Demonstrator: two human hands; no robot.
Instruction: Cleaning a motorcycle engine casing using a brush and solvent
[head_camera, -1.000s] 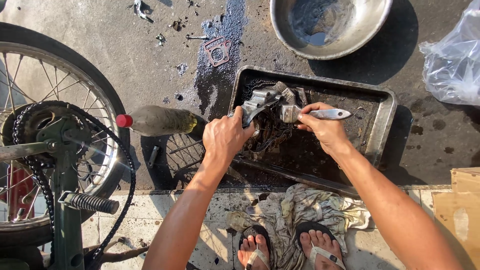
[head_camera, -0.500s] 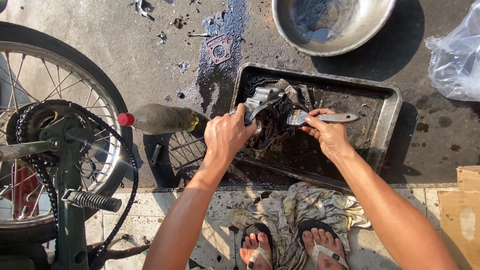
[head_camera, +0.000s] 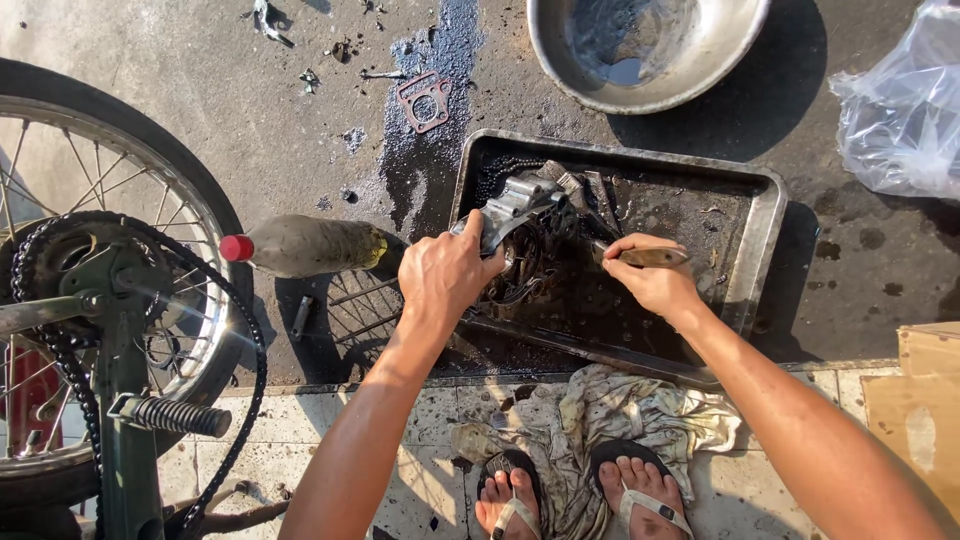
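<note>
My left hand (head_camera: 443, 275) grips a grey metal engine part (head_camera: 520, 205) and holds it over the left end of a dirty, oily metal tray (head_camera: 760, 235). My right hand (head_camera: 652, 283) holds a brush by its flat handle (head_camera: 650, 257), with the head of the brush against the part. Dark oily sludge and a chain lie in the tray under the part. Both hands are inside the tray's left half, close together.
A plastic bottle with a red cap (head_camera: 300, 245) lies left of the tray. A motorcycle wheel with chain (head_camera: 90, 300) stands at far left. A metal basin (head_camera: 640, 45) sits beyond the tray, a gasket (head_camera: 425, 100) and plastic bag (head_camera: 900, 110) nearby. A dirty rag (head_camera: 600, 420) lies by my sandalled feet.
My right hand has turned the brush, and its handle now reaches less far to the right. The left hand keeps hold of the part with only small shifts.
</note>
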